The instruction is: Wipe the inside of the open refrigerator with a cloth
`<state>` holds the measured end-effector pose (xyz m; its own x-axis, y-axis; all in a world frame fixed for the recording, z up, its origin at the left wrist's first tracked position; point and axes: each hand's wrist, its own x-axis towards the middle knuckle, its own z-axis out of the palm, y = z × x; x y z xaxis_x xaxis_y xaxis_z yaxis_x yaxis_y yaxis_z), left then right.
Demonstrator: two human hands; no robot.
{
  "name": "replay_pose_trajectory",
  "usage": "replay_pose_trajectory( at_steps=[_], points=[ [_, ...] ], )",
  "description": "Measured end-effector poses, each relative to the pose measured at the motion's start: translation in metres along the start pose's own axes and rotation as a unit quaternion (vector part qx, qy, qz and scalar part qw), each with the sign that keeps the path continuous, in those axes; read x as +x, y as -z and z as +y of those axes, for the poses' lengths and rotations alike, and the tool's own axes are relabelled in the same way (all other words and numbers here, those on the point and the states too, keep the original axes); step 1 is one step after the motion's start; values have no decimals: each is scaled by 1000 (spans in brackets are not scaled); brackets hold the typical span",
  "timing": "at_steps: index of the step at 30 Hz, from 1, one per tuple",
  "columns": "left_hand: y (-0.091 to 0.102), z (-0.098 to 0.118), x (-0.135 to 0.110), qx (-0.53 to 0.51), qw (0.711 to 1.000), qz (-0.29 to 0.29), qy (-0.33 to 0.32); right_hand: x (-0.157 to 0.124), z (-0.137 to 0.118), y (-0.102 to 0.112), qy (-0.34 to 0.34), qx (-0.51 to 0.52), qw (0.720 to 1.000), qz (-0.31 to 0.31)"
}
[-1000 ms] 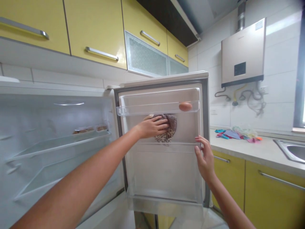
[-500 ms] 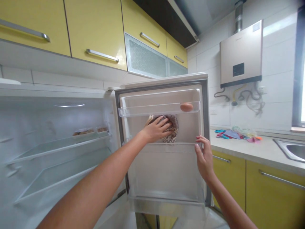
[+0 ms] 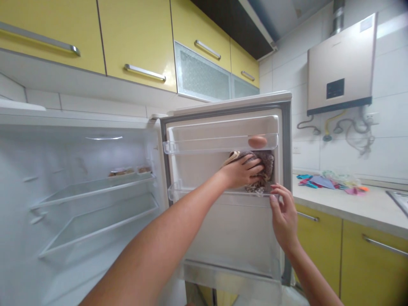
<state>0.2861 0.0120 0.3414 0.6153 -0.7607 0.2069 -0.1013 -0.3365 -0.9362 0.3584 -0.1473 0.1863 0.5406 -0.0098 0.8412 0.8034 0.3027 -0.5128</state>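
My left hand presses a brown patterned cloth against the inner panel of the open fridge door, its fingers bent over the fabric. The cloth lies between the upper door shelf and the middle door shelf, near the right side of the panel. At the right end of that middle shelf, my right hand grips the clear rim between thumb and fingers. A brown egg lies in the upper shelf, just above the cloth.
Left of the door, the fridge interior has glass shelves with food packs on the upper one. Colourful cloths and bags lie on the counter at right. Yellow cabinets hang overhead; a water heater is on the wall.
My left hand has slid the cloth to the right across the door panel. My right hand keeps its place at the middle shelf's end. The view has shifted slightly.
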Motion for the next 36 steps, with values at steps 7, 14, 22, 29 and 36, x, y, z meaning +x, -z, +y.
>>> replay_pose_trajectory(
  at_steps=[7,14,22,29,36],
  points=[
    [20,-22,-57,14,998,-64,-22,-1,2,6,-4,-6,1000,-17],
    [37,-26,-151,-13,988,-110,105,-1,2,1,-12,-6,1000,-5],
    [53,-24,-182,-6,954,-197,227,-6,0,3,39,-38,998,7],
    [69,-23,-173,-37,870,-306,385,-5,-2,-1,21,-27,999,12],
    [76,-30,-144,-169,765,-350,514,-3,-1,-4,17,-26,999,24]
  ],
)
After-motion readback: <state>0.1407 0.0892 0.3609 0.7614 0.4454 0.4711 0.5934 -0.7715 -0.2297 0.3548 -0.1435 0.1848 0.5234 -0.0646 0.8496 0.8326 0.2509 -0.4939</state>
